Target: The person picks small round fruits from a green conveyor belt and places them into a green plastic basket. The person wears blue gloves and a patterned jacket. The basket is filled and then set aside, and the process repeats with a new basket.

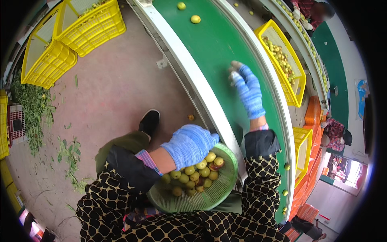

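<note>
My left hand [192, 145], in a blue knit glove, is over the upper rim of a green mesh plastic basket [220, 190]; its fingers are partly hidden, so its hold cannot be told. Round yellow-green fruits [190, 178], some with brown patches, lie in the basket at my lap. Over the green conveyor belt [208, 51] my right hand [248, 89] is stretched out in a matching glove, fingers apart and slightly blurred, holding nothing. Further up the belt lie two fruits [195, 19].
A white metal rail [193, 69] edges the belt. Yellow crates [90, 30] stand upper left; another yellow crate [297, 87] with fruit stands beyond the belt. Cut leaves [71, 154] litter the floor. Other people work at the right, one wearing white gloves [297, 13].
</note>
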Action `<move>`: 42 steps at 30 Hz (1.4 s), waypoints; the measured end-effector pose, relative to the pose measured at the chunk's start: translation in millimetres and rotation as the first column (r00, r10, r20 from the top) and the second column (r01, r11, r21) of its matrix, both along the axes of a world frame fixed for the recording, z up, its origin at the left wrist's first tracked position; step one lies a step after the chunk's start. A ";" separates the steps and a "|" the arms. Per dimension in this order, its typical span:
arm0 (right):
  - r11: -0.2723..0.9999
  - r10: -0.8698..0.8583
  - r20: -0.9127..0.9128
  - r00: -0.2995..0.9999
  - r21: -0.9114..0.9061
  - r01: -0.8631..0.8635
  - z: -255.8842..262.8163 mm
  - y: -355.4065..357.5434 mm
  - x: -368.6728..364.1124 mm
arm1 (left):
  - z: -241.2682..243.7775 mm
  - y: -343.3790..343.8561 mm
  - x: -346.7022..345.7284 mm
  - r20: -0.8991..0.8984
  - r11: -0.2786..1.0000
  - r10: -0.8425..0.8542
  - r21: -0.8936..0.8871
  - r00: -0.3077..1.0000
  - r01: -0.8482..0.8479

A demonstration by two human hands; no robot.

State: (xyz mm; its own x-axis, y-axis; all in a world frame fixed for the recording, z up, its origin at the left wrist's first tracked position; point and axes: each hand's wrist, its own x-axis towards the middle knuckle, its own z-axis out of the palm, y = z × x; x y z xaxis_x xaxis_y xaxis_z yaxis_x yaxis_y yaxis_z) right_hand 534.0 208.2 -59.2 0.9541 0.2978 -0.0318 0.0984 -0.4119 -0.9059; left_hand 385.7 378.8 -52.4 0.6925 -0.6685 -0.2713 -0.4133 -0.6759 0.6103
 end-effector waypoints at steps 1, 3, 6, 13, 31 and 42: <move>0.998 0.031 0.012 0.999 0.061 -0.031 -2.5 2.8 -5.1 | 0.2 0.7 0.1 0.019 1.000 0.012 0.012 1.000 -0.013; 0.997 0.075 -0.049 0.996 0.004 -0.075 -0.2 3.4 -18.8 | -1.5 2.0 2.6 0.020 1.000 -0.023 0.003 1.000 0.023; 0.999 0.034 -0.170 0.985 -0.025 -0.039 2.1 -1.7 -37.6 | 4.3 4.9 3.1 0.005 0.999 -0.041 0.007 0.999 0.041; 0.991 0.000 -0.072 0.997 -0.130 -0.010 7.7 -12.3 -76.3 | 4.5 13.0 -4.1 0.052 0.999 -0.042 -0.001 0.998 0.042; 0.892 -0.084 0.319 0.944 -0.398 0.214 3.0 -59.4 -170.3 | -5.1 2.6 -9.2 0.207 0.982 0.033 -0.186 0.978 0.007; 0.870 0.023 0.307 0.952 -0.476 0.132 3.4 -57.7 -188.3 | 8.5 2.6 -14.6 0.116 0.987 0.131 -0.106 0.985 -0.118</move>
State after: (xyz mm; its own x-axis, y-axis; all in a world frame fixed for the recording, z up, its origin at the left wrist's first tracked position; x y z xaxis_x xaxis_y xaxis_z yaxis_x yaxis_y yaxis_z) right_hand 345.7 150.4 -55.8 0.9560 0.2657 0.1247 0.2910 -0.8025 -0.5209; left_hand 371.1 381.4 -43.9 0.7957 -0.5942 -0.1170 -0.4050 -0.6658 0.6267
